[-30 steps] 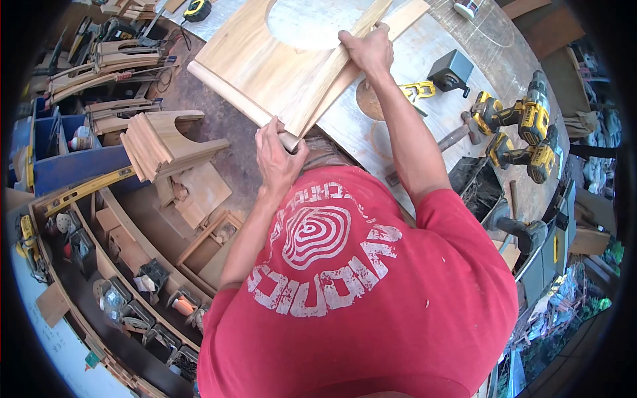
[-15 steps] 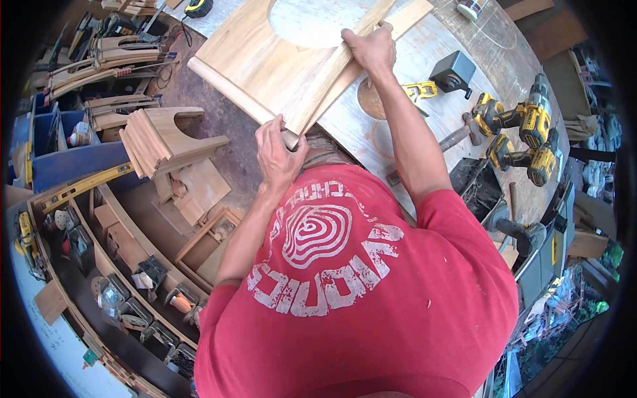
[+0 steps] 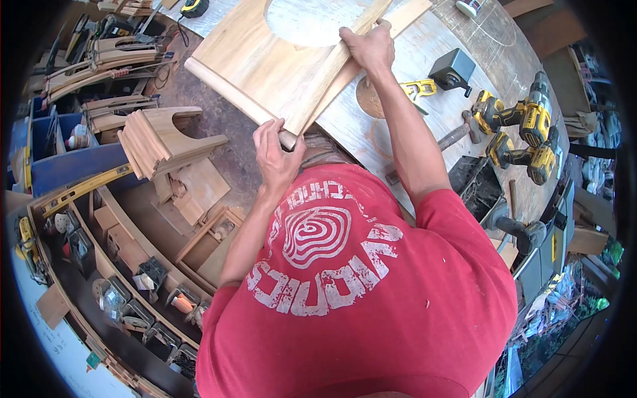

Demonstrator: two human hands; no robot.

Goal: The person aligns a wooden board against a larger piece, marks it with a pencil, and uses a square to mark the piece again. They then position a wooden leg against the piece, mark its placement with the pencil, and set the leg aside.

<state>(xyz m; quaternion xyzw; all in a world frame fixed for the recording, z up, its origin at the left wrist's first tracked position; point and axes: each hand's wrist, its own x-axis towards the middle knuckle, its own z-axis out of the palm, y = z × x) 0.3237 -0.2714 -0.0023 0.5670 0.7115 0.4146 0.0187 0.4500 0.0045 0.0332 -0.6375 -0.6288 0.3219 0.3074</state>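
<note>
A pale wooden panel (image 3: 249,56) with a large round cutout lies on the workbench, a rounded moulding (image 3: 225,91) running along its near left edge. Along its right side stretches a long wooden strip (image 3: 328,79). My right hand (image 3: 370,50) is closed around that strip near its far part, thumb on top. At the near corner, my left hand (image 3: 275,152) curls its fingers and thumb about the strip's end, where it meets the moulding. A second wooden board (image 3: 405,18) shows just right of the strip, partly under it and my right hand.
To the right lie a yellow square (image 3: 419,88), a dark box (image 3: 451,69), a hammer (image 3: 458,134) and several cordless drills (image 3: 536,123). Left are a stack of shaped wooden pieces (image 3: 156,142), a blue bin (image 3: 79,164) and a tape measure (image 3: 194,8). Shelves (image 3: 142,232) with tools stand lower left.
Both hands keep their hold on the strip. The panel and its near corner have shifted very slightly left in view; little else differs.
</note>
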